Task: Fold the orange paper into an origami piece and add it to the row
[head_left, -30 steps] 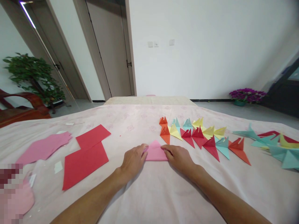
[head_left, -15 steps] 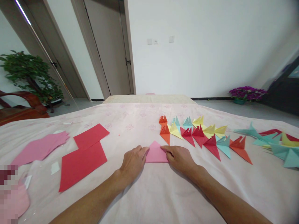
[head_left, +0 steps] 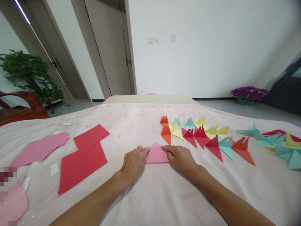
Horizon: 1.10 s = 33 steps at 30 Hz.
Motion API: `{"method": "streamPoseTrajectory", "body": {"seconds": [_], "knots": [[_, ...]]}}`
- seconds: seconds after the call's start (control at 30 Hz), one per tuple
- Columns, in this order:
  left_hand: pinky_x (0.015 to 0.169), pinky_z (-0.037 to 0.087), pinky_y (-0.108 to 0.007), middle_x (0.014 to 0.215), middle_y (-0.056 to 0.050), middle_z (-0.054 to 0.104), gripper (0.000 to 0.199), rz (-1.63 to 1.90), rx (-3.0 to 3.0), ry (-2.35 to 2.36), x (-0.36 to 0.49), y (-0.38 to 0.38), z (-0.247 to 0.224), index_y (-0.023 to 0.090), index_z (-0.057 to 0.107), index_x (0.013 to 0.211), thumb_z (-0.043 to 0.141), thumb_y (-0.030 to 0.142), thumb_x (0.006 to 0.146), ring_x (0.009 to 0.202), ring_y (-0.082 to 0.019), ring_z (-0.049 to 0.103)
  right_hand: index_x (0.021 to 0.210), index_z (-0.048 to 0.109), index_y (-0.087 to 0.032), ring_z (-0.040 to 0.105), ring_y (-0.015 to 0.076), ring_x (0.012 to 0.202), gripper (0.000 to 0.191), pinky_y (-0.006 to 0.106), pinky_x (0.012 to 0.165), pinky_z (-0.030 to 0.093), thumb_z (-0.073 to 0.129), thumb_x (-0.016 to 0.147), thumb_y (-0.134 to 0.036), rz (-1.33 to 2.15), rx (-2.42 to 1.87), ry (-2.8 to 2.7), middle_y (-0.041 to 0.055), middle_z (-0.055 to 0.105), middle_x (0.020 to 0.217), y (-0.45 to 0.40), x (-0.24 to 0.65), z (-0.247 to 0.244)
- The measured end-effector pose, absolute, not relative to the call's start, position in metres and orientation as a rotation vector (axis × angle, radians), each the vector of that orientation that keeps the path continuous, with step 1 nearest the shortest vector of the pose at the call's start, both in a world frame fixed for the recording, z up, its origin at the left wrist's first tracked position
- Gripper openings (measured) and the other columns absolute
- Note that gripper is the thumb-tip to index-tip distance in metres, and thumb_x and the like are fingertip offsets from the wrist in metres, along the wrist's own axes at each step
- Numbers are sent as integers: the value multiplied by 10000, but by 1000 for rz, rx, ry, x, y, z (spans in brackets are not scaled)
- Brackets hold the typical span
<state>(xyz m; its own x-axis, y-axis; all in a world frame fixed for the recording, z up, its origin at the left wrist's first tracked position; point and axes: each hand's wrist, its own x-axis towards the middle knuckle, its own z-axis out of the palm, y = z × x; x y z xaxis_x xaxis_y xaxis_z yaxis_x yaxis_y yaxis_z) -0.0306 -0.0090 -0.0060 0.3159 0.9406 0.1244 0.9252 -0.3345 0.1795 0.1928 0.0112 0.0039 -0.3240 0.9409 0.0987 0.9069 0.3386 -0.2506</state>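
A folded piece of pink paper lies on the cloth in front of me, its pointed top facing away and its straight edge toward me. My left hand grips the left side, thumb and fingers pressed together at the paper. On the opposite side my right hand pinches the right edge, fingers curled. Both hands partly cover the paper's side corners. Just beyond my right hand stand several folded paper cranes in orange, yellow, red and light blue, the nearest a red crane.
Red paper sheets and a fan of pink sheets lie to the left. More light-blue cranes are grouped at the far right. A pale flowered cloth covers the table. Beyond it are a door and purple flowers.
Both hands keep their hold on the pink paper in nearly the same place. The whole view has shifted very slightly; nothing else visibly moves.
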Motion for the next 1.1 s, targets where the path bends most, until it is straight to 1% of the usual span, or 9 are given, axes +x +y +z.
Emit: {"method": "streamPoseTrajectory", "body": {"seconds": [0.13,0.27,0.67,0.77,0.83,0.9,0.97,1.0,1.1], "knots": [[687,447,-295,980,-50,637,358,322,2473,1772,-30,-8,-7,294,575,1251,333,255,990,860,-208,641,1214,669,-329,677,222,971,420,285,755,437,439,881,-217,209,-1692,-2380,18,744,1092,11,191,5],[689,446,-288,984,-46,636,356,326,2476,1778,-30,-6,-8,303,564,1258,326,265,996,863,-200,644,1216,662,-345,678,218,962,423,286,755,435,436,883,-216,193,-1705,-2382,8,743,1090,12,190,3],[655,457,-305,1002,-32,634,371,198,2545,1832,-26,-9,-1,302,534,1267,397,160,953,851,-211,649,1162,677,-363,682,209,929,393,280,688,388,427,888,-234,160,-1681,-2357,-18,749,1055,9,190,3],[712,472,-346,957,-47,627,316,214,2625,1869,-24,-10,-1,275,578,1209,431,169,950,858,-232,623,1176,663,-364,672,205,922,382,283,701,382,432,895,-248,150,-1690,-2342,-17,747,1038,8,190,1],[786,472,-387,992,-65,619,284,292,2712,1864,-24,-11,-2,266,599,1175,468,172,942,921,-247,595,1184,652,-358,658,202,923,366,283,709,375,441,902,-257,125,-1678,-2342,-12,740,1027,7,190,0],[880,455,-425,1121,-83,600,290,416,2817,1781,-26,-10,-4,269,591,1188,495,165,935,1036,-259,556,1162,651,-344,640,198,906,328,283,698,360,446,917,-267,74,-1652,-2351,0,724,989,6,191,-1],[938,440,-431,1219,-84,572,322,493,2931,1584,-28,-7,-4,275,565,1225,504,153,933,1118,-254,519,1116,657,-316,611,198,874,278,285,681,341,451,934,-280,-16,-1629,-2365,21,691,940,5,191,0],[944,445,-417,1222,-81,575,330,485,2983,1452,-29,-6,-4,272,555,1238,503,150,934,1123,-243,517,1089,659,-299,592,200,858,251,288,676,334,458,939,-291,-69,-1622,-2374,32,669,923,5,192,1],[909,485,-361,1129,-79,618,340,336,3076,1129,-29,-4,-2,229,533,1254,486,122,935,1039,-207,568,1009,655,-256,536,210,845,183,304,695,324,496,942,-318,-225,-1585,-2421,57,613,916,3,193,4]]}}
